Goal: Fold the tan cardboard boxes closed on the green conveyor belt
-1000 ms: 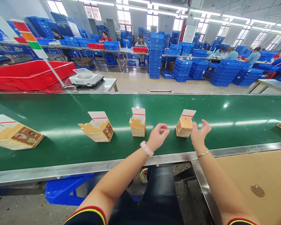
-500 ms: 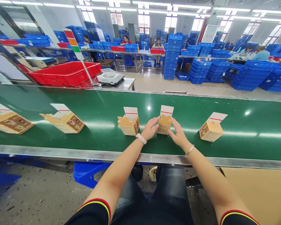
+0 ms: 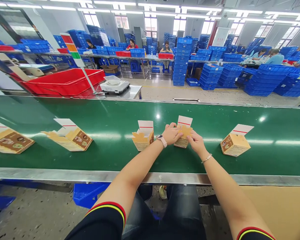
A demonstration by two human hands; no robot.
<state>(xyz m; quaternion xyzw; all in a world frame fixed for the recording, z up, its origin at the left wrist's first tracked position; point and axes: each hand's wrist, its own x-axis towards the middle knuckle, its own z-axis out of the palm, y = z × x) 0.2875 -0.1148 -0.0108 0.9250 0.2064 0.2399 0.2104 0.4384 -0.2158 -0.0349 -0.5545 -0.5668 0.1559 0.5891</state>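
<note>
A small open cardboard carton (image 3: 182, 138) with printed tan sides and a white lid flap stands on the green conveyor belt (image 3: 115, 115). My left hand (image 3: 171, 134) presses on its folded yellow-tan flaps, and my right hand (image 3: 196, 142) grips its right side. Just left of my hands stands a similar open carton (image 3: 142, 140). Another stands to the right (image 3: 235, 145). Two more lie tilted at the left (image 3: 70, 139) (image 3: 10, 141). The carton's lower side is partly hidden by my fingers.
A steel rail (image 3: 150, 177) edges the belt's near side, and a cardboard sheet (image 3: 277, 210) lies beyond it at lower right. Behind the belt are a red crate (image 3: 62, 81) and a scale (image 3: 114, 86). Co-workers sit at far benches among stacked blue crates (image 3: 178, 61).
The cartons on the belt have shifted to the right. My hands have closed in on the middle carton, and its flaps are now folded under my left hand.
</note>
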